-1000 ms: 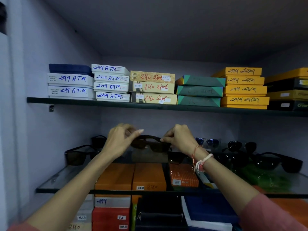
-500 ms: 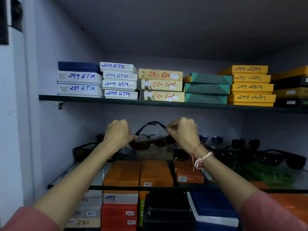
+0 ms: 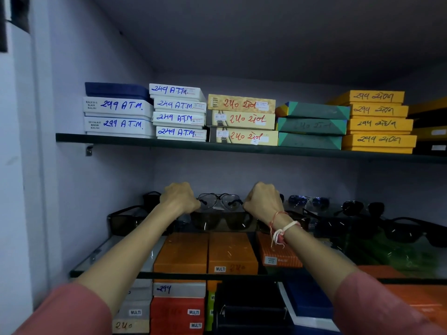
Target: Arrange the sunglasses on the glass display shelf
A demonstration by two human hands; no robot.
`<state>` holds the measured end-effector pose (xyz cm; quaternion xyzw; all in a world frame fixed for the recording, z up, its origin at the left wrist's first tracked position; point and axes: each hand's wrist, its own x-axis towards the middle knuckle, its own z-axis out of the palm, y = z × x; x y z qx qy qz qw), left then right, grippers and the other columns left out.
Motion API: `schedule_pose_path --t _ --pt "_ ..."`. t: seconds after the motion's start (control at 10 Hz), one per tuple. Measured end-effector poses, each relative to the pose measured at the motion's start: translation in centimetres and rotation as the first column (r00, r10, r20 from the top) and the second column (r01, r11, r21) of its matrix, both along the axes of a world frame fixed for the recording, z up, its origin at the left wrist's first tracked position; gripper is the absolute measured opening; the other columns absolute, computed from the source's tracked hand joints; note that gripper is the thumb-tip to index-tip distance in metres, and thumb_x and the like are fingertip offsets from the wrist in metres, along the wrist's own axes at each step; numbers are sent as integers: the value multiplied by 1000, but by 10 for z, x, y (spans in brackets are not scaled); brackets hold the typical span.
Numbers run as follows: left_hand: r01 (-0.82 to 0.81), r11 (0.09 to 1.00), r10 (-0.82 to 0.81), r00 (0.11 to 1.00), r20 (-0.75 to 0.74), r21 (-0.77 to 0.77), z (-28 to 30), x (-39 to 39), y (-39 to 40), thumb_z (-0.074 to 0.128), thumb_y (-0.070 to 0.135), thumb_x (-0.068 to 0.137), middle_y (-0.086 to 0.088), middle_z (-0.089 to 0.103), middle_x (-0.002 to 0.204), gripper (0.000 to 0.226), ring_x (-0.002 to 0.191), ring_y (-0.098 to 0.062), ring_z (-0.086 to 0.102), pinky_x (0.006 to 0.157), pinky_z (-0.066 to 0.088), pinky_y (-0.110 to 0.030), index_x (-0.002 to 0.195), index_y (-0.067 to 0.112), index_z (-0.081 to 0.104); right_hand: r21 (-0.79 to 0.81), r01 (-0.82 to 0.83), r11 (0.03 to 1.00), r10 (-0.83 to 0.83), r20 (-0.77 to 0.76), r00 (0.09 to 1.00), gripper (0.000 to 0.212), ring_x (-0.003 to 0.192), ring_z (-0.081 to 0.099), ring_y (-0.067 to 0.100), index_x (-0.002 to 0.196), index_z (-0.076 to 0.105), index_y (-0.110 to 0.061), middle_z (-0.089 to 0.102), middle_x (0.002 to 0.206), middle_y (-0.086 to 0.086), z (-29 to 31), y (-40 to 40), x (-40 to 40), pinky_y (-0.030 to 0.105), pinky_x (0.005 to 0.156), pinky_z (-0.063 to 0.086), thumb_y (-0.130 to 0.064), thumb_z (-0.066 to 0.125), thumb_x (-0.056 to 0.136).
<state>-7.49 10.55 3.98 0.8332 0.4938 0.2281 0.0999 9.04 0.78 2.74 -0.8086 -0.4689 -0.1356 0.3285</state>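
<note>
Both hands up at the glass shelf (image 3: 106,259), knuckles toward camera. Left hand (image 3: 180,198) fisted, fingers curled in around the left end of a dark pair of sunglasses (image 3: 221,220); right hand (image 3: 262,199) fisted the same way on the right end. Actual fingertip contact is hidden behind the knuckles, so the grip reads as closed on the frame ends but the exact pinch can't be seen.

The held sunglasses sit just below and between the two fists, lenses facing the camera, low over the glass; can't tell if they touch it. Directly behind the fists, between them, a thin wire-framed pair (image 3: 219,200) with clear-looking lenses sits at the back of the shelf. Left of the left hand's fingers: another dark pair (image 3: 123,220) near the wall. Right of the right hand's fingers: a blue-lensed pair (image 3: 308,201), then more dark pairs (image 3: 362,207) out toward the right edge.

Thread bracelet (image 3: 280,228) on the right wrist. Pink sleeves on both forearms. Orange boxes (image 3: 205,252) show through the glass below the hands. Upper shelf (image 3: 169,142) above the fingers carries stacked labelled boxes (image 3: 242,119).
</note>
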Motion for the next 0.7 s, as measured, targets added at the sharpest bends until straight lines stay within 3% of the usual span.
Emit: schedule_pose_path --t 0.1,0.2,0.3,0.4,0.5,0.6,0.7 --pt "19 1000 -19 997 -73 -11 -2 4 6 67 14 82 -1 43 56 37 48 -14 41 42 30 -24 55 12 43 -63 -2 998 5 35 999 19 86 69 37 68 50 -6 67 85 19 -3 9 -1 35 70 58 -8 64 81" --pt "38 999 -36 995 -90 18 -5 7 12 66 14 83 -1 43 56 37 48 -14 41 41 30 -24 55 12 42 -82 11 997 -6 65 998 6 84 69 35 78 61 -2 70 87 20 -7 14 2 37 72 60 -7 63 81" --pt "37 997 -32 996 -78 65 -8 8 12 66 13 84 -2 44 57 23 54 -17 47 42 32 -25 65 5 55 -69 29 997 -23 90 996 9 83 69 34 76 57 -6 65 80 16 -10 15 2 34 67 55 -6 62 82" --pt "45 987 -34 997 -71 154 -13 7 8 64 21 90 -10 60 72 24 71 -26 61 53 48 -31 90 -3 67 -75 42 996 -37 73 997 15 87 69 31 85 63 0 70 90 16 -14 10 3 31 69 55 -15 61 88" --pt "14 946 1 999 -46 325 -20 4 -8 55 38 95 -15 70 92 37 84 -30 69 70 57 -37 97 3 69 -53 11 999 -7 81 997 30 90 69 29 102 76 -14 74 95 13 -15 -10 2 29 70 52 -37 59 91" --pt "44 849 -73 997 34 527 -24 -4 -33 46 44 97 -5 74 88 39 79 -23 70 64 53 -32 98 16 73 89 -22 996 15 74 997 27 84 72 26 103 77 -26 78 91 7 -11 -49 -5 25 63 46 -41 60 90" --pt "192 688 -379 917 121 700 -27 -10 -72 47 37 97 3 74 86 35 77 -15 69 60 56 -30 94 17 75 294 -57 954 67 -22 998 27 77 73 22 103 78 -23 80 90 2 -3 -99 -2 35 66 59 -40 64 88"
